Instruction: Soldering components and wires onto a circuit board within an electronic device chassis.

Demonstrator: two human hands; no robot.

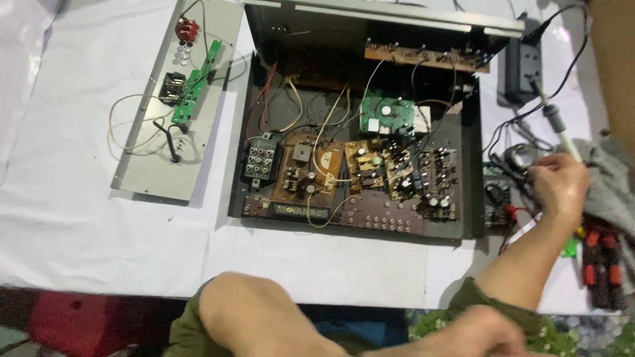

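My right hand (559, 184) is just past the right side of an open black amplifier chassis (471, 165) and grips a soldering iron (563, 135) with a white handle, which points up and away. Under the hand lie tangled black cables and a small black module (497, 198). My left forearm lies across the bottom of the view. My left hand (477, 329) is a blur near the table's front edge, and its fingers cannot be made out. Inside the chassis are brown circuit boards (370, 173), a green board (387, 116) and loose wires.
A grey metal panel (155, 175) with a green board strip, a red terminal and wires lies left of the chassis on the white table cover (79, 218). A black power strip (526, 69) sits at the back right. A grey cloth (612, 182) and red-and-black tools (602, 264) are at the right.
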